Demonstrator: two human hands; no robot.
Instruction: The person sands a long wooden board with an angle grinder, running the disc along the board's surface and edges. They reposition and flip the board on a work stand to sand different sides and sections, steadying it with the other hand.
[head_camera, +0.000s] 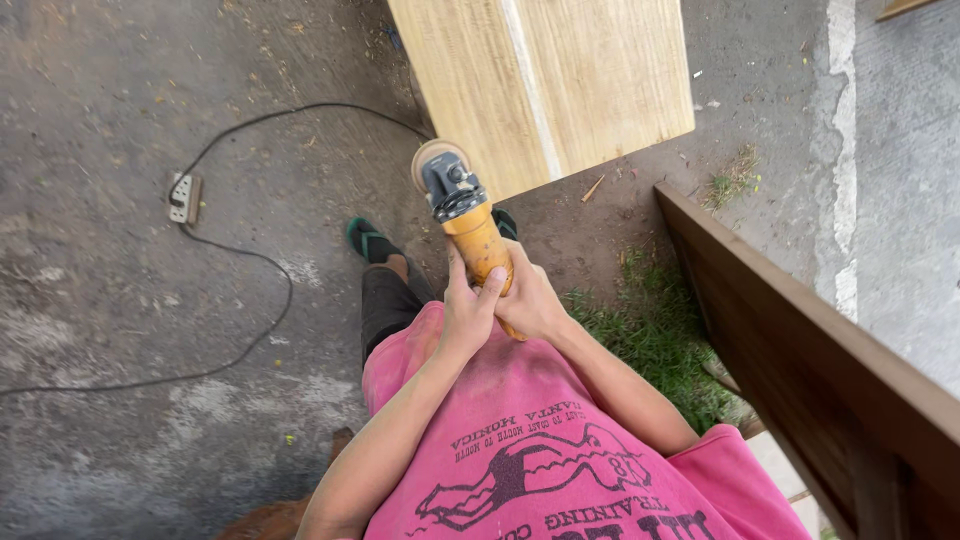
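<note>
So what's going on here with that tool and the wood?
A person in a pink shirt grips an orange angle grinder with both hands, left hand and right hand wrapped around its body. Its disc sits at the edge of a pale wooden board. A black cable runs across the concrete to a power strip.

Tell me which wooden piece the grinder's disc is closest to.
The pale plank ahead; the angle grinder reaches its near corner. The dark brown board lies off to the right.

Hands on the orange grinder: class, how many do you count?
2. The left hand and the right hand both wrap the orange grinder body, side by side, below its grey head near the pale wooden board.
</note>
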